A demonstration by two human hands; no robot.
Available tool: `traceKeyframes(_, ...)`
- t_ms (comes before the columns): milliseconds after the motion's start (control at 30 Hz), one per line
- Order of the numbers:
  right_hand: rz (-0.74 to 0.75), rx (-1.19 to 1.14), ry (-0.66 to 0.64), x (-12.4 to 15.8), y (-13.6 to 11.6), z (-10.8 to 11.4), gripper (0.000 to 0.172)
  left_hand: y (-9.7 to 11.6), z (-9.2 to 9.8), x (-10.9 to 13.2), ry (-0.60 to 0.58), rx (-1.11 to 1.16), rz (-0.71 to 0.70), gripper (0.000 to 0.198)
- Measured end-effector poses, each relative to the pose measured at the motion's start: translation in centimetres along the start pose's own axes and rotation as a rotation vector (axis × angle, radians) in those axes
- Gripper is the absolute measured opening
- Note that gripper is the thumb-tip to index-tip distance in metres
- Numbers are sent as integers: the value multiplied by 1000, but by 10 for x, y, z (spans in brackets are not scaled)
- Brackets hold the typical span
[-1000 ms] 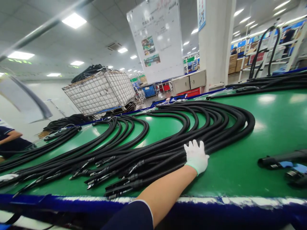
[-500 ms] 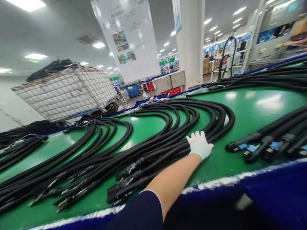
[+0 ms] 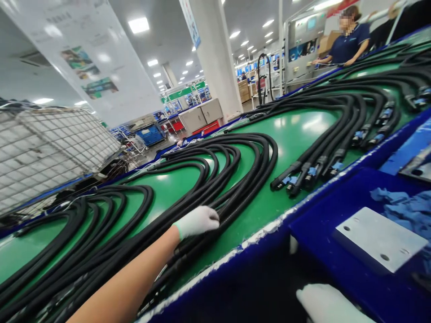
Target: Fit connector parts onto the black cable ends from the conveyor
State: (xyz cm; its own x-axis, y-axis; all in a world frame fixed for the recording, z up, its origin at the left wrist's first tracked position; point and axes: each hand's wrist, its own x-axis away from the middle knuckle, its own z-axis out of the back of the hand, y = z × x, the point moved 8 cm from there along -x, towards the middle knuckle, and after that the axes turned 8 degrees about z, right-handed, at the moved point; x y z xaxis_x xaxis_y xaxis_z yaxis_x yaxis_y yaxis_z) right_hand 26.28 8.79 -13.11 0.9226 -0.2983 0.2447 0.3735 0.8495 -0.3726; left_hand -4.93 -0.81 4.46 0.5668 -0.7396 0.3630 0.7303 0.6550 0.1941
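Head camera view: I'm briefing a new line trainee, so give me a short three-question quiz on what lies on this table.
1. True or false: the gloved left hand lies on the black corrugated hoses.
2. What colour is the table top? A green, B grey, C white.
3. Fill in: the hose ends near the table's front edge carry ___ pieces.

Key: 1 true; 2 A; 3 blue.
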Motion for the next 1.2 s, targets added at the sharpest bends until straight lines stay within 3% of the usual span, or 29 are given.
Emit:
traceKeyframes(100,10,-29,-53,-5,-2,-3,31,-26,-31,33,2,-161,122,30)
traceKeyframes(200,15,-46,-105,-9,-6,-6,28,-49,-51,50,-31,-249,201,43)
traceKeyframes(300,33,-52,-152,-13,-10,-5,22,-61,-50,50,-94,-222,230,61)
traceKeyframes(367,52,-53,-175,-15,-14,-3,12,-56,-41,43,-121,-112,201,68)
traceKeyframes(533,73,-31,-234,-16,-19,7,10,-3,-9,13,-107,617,95,55)
traceKeyframes(633,136,-40,-194,-9,-28,33,11,34,8,-1,-143,950,41,43)
traceKeyframes(700,229,-226,-66,-2,-41,64,30,56,25,-8,-90,1084,-9,39)
traceKeyframes(800,270,-850,45,4,-56,102,64,89,42,-16,20,1277,-88,35)
traceKeyframes(867,250,-1237,74,1,-65,113,83,113,40,-18,51,1431,-147,31)
traceKeyframes(967,184,-1604,197,-5,-68,118,91,147,27,-17,18,1667,-279,26)
traceKeyframes(1100,90,-1887,322,0,-65,110,87,174,4,-13,-127,1839,-371,25)
traceKeyframes(1200,84,-1955,343,13,-64,106,60,177,-8,-13,-124,1811,-345,26)
